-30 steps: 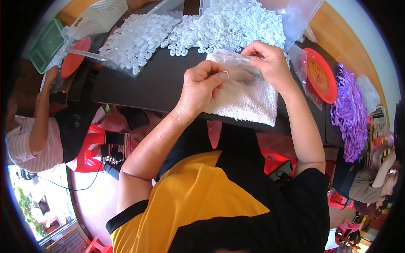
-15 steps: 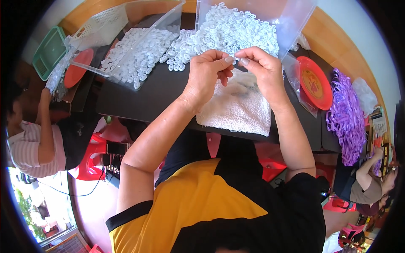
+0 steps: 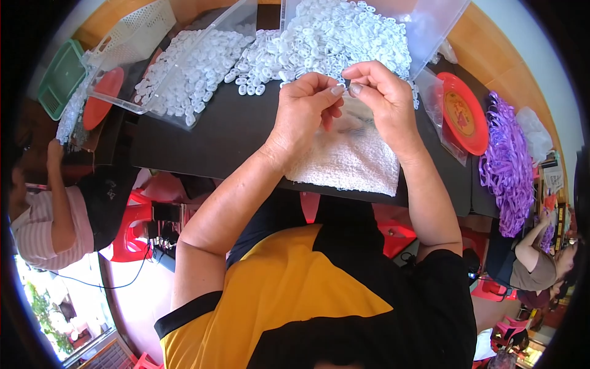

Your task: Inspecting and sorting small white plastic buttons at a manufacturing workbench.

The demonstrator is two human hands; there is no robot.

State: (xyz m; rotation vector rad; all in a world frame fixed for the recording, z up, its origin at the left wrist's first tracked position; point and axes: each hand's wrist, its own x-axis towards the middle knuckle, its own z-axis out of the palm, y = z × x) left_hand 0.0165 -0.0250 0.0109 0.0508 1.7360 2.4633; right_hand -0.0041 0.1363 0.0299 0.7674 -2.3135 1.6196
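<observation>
Above the towel, my left hand [image 3: 305, 111] is closed in a pinch, with a small white plastic piece [image 3: 344, 87] at its fingertips. Thumb and forefinger of my right hand [image 3: 387, 101] meet the same piece from the other side. The fingers hide most of its shape. Below both hands a white terry towel [image 3: 350, 169] lies on the dark table [image 3: 190, 144], with a greyish smudge on its upper part. Just beyond my hands, a heap of small white oval plastic pieces with holes [image 3: 344, 40] spills out of a clear plastic bin [image 3: 430, 40].
A second clear bin [image 3: 138, 109] of white pieces lies tipped at left, near a white basket [image 3: 138, 31], a green tray [image 3: 61, 80] and a red plate [image 3: 103, 98]. Rightward are a red round tray [image 3: 470, 135] and purple ribbons [image 3: 507, 166]. A co-worker [image 3: 55, 215] sits left.
Both hands stay together at the small piece, with slight finger movement. The whole view has shifted a little. The co-worker's arm at left has moved slightly.
</observation>
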